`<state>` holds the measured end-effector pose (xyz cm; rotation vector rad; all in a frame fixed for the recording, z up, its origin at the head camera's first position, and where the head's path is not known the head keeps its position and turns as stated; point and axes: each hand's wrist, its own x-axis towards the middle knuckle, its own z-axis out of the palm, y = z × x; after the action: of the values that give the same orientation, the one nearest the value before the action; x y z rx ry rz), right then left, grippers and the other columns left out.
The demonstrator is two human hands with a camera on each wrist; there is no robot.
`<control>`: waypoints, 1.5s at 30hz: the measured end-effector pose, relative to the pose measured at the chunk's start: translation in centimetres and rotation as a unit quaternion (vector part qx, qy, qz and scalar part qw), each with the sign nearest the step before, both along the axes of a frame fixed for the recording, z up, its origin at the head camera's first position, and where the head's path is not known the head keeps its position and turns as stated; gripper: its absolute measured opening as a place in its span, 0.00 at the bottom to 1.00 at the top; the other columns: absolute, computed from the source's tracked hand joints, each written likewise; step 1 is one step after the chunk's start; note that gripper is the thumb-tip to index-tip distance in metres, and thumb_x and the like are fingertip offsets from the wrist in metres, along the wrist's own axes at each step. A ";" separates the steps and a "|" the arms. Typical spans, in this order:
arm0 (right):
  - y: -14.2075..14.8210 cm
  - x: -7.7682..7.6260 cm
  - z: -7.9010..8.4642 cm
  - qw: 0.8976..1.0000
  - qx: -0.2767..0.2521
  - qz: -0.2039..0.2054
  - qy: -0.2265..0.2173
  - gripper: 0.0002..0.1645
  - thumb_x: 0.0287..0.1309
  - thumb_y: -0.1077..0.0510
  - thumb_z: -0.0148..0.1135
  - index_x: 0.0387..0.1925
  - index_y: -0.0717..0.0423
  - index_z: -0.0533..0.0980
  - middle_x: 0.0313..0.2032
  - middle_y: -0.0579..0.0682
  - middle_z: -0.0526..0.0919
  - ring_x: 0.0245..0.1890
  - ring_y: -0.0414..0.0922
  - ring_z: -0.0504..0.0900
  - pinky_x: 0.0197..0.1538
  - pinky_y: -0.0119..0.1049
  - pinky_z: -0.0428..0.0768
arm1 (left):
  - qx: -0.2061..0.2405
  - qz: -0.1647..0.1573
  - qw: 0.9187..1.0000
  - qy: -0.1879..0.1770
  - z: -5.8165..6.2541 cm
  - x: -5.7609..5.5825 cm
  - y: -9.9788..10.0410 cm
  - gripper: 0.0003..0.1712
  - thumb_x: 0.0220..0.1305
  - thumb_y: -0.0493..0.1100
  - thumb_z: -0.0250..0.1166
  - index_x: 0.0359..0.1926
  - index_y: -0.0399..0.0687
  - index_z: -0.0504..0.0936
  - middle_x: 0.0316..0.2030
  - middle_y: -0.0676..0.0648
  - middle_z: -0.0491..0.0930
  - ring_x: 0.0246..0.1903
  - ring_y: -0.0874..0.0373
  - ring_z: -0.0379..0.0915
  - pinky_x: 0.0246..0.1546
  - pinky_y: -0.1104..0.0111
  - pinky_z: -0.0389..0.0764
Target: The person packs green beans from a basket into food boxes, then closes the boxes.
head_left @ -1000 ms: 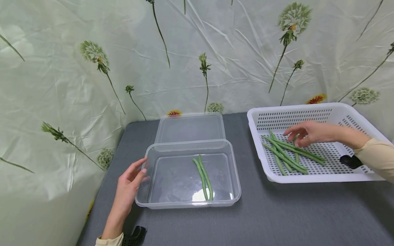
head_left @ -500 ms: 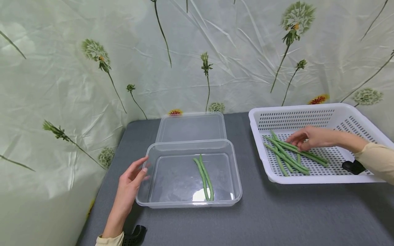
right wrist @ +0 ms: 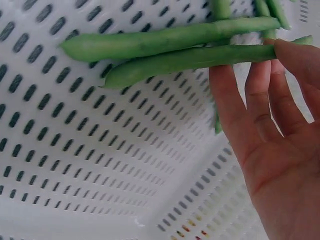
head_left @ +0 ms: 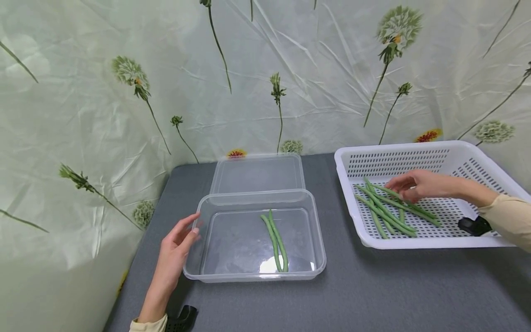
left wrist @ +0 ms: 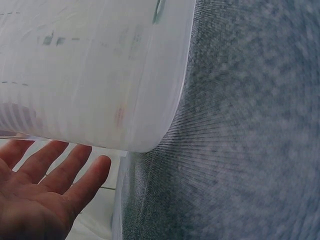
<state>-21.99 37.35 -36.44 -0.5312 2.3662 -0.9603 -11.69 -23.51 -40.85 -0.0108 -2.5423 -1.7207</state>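
Note:
A clear plastic container stands on the grey table with two green beans lying in it. My left hand rests open against its left wall; the left wrist view shows the palm below the container's corner. To the right, a white perforated basket holds several green beans. My right hand reaches into it. In the right wrist view its fingers pinch one green bean over the basket floor.
The container's clear lid lies flat just behind it. A flower-printed sheet hangs as a wall behind and to the left of the table. Bare grey cloth stretches along the table's front.
My right hand has come down onto the beans in the basket and its fingers have closed on one. The left hand has stayed at the container.

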 end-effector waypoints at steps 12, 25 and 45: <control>-1.4 0.6 1.6 0.998 -0.059 0.010 -0.017 0.23 0.67 0.71 0.49 0.62 0.75 0.63 0.42 0.64 0.78 0.37 0.48 0.80 0.31 0.41 0.82 | 0.001 -0.003 1.000 0.005 -0.2 0.0 -0.1 0.23 0.75 0.45 0.55 0.68 0.51 0.71 0.63 0.46 0.72 0.56 0.50 0.74 0.48 0.72 0.76; -2.3 1.9 4.2 0.995 -0.098 0.000 -0.013 0.23 0.73 0.66 0.48 0.64 0.69 0.57 0.40 0.59 0.83 0.35 0.52 0.84 0.31 0.47 0.84 | -0.002 0.001 1.000 0.002 -0.2 0.0 0.0 0.22 0.75 0.44 0.55 0.67 0.50 0.72 0.65 0.48 0.71 0.56 0.52 0.74 0.48 0.70 0.77; -8.0 7.0 6.5 0.977 -0.137 -0.105 0.122 0.25 0.66 0.62 0.62 0.62 0.61 0.68 0.41 0.56 0.84 0.32 0.51 0.85 0.30 0.47 0.84 | -0.005 0.001 1.000 0.001 -0.1 0.0 0.0 0.22 0.76 0.45 0.55 0.68 0.51 0.71 0.65 0.48 0.70 0.57 0.50 0.74 0.48 0.70 0.78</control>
<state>-15.02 29.36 -29.93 -0.5341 2.5605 -1.4023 -11.70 -23.49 -40.94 -0.0111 -2.5489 -1.7072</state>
